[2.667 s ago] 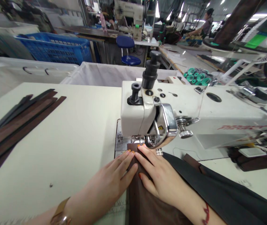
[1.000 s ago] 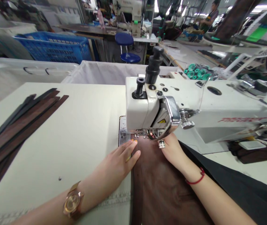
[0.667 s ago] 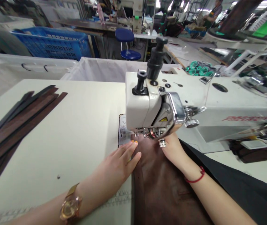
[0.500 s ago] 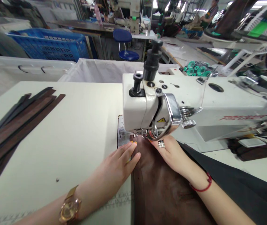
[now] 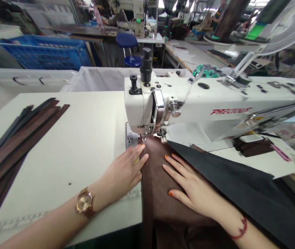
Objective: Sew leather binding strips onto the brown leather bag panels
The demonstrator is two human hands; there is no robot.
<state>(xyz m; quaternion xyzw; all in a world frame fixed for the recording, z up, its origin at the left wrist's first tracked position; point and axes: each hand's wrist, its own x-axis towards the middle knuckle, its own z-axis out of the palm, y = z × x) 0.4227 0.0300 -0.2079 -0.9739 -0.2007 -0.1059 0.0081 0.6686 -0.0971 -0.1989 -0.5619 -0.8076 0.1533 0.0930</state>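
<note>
A brown leather-like piece (image 5: pixel 160 180) runs under the presser foot of a white sewing machine (image 5: pixel 142 107). My left hand (image 5: pixel 122 169) rests at its left edge just in front of the foot, fingers stretched out over the folded strip there. Flat on the brown surface, right of the seam line, lies my right hand (image 5: pixel 189 180) with fingers spread. Dark fabric (image 5: pixel 232 180), seemingly the turned-over side of the piece, spreads to the right past my right hand. A small yellow thing shows partly beneath my left fingers.
Brown and black strips (image 5: pixel 22 141) lie in a pile on the left of the white table (image 5: pixel 90 121). A dark brown bundle (image 5: pixel 252 145) and a pink tool (image 5: pixel 280 153) lie at the right. Behind stand a blue crate (image 5: pixel 46 52) and a blue stool (image 5: pixel 126 40).
My right hand has come away from beside the needle area, back toward me, and now lies spread on the brown piece. My left hand stays at the left edge. The view has shifted.
</note>
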